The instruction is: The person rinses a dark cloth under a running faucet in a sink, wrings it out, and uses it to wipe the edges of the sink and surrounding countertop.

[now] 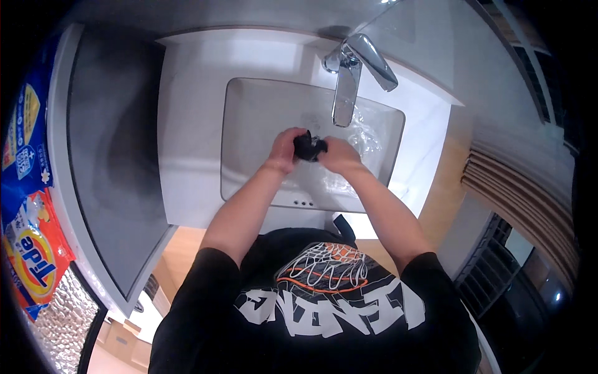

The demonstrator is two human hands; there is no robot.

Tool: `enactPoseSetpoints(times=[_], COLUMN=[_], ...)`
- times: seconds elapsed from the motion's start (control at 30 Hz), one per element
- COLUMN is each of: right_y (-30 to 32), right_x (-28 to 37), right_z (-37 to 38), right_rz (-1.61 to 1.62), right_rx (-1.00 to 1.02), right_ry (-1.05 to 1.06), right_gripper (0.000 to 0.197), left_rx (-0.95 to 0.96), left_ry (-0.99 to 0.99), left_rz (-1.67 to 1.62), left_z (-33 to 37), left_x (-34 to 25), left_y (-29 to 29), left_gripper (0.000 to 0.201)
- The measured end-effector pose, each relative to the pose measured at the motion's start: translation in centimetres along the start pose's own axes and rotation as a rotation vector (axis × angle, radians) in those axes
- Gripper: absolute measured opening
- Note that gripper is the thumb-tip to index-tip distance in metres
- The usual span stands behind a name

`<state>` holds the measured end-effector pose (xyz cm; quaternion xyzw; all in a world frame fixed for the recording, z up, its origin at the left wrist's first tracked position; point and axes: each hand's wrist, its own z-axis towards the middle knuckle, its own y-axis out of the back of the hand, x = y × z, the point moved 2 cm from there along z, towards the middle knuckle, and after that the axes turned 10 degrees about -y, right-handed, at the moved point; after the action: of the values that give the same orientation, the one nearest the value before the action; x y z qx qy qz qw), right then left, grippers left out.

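Note:
Over the white sink basin (252, 112), both hands meet on a small black bunched-up thing (308, 148). It looks soft, like wet cloth, but its exact kind is too small to tell. My left hand (284, 149) grips its left side with curled fingers. On its other side, my right hand (338, 154) is closed on the right end. Water shines and splashes in the right half of the basin, beneath the chrome faucet (346, 93), close to my right hand.
A white countertop (190, 124) surrounds the basin. The faucet spout reaches over the sink from the back. Left of it lies a dark grey panel (115, 156); beyond are a blue package (28, 137) and an orange detergent bag (37, 249). A folded tan curtain (517, 199) hangs at right.

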<state>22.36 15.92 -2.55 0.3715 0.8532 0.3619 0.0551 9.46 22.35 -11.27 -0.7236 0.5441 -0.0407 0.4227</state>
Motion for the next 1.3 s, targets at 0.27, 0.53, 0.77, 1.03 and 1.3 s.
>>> enactPoseSetpoints(times=[0.27, 0.53, 0.77, 1.03, 1.3], right_y=[-5.5, -7.9, -8.1, -2.3, -0.2], right_x=[-5.6, -3.9, -5.0, -1.7, -6.9], right_z=[2.5, 1.8, 4.3, -0.1, -2.0], right_rz=[-0.37, -0.148, 0.189, 1.574, 1.487], right_rx=[-0.842, -0.229, -0.166, 0.284, 0.316], right_ry=[0.4, 0.21, 0.113, 0.091, 0.342], right_gripper=[0.039, 0.071, 0.046, 0.053, 0.048], left_rx=[0.027, 0.648, 0.577, 0.447, 0.325], left_ry=[-1.343, -0.313, 0.244, -0.326, -0.486], left_rz=[2.158, 2.304, 1.702, 0.967, 1.205], left_z=[-2.1, -1.9, -3.0, -2.5, -4.7], left_x=[-2.9, -0.2, -0.5, 2.3, -0.9], left_y=[-2.2, -1.1, 0.0, 0.4, -3.6], left_gripper=[0.026, 0.04, 0.055, 0.076, 0.034])
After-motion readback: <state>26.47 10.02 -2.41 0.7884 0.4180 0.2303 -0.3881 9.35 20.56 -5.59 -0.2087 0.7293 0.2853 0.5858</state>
